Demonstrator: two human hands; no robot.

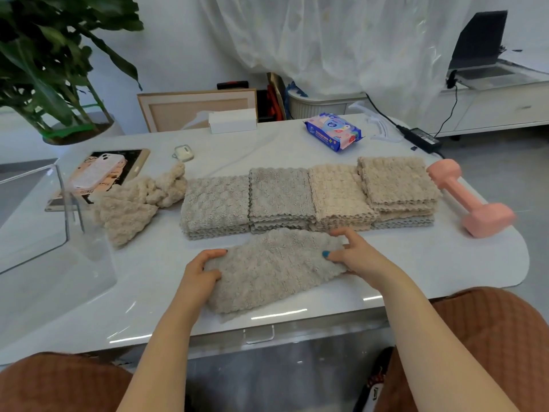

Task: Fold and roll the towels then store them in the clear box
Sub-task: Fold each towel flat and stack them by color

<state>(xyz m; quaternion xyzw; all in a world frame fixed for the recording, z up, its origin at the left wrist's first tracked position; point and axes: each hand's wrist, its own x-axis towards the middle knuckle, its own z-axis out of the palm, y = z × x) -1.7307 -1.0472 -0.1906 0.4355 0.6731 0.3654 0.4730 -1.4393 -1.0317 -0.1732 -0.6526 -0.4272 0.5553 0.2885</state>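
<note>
Grey-beige towel (267,272) lies folded into a long strip on the desk (148,292), near the front edge, just in front of the towel stacks (309,197). Left grip (202,269) is curled round its left end; right grip (353,254) pinches the right end, thumb on top.

Handling, my guess: v. light, soft, floppy, no stiffness, so it'll sag if lifted by one end. Fluffy pile prob. grabs itself, so a roll should hold OK. Best held at the short ends, rolled tight from one of them.

Texture is plush w/ scalloped edges. Clear box (35,215) at far left is rigid, glossy, hard-walled.
</note>
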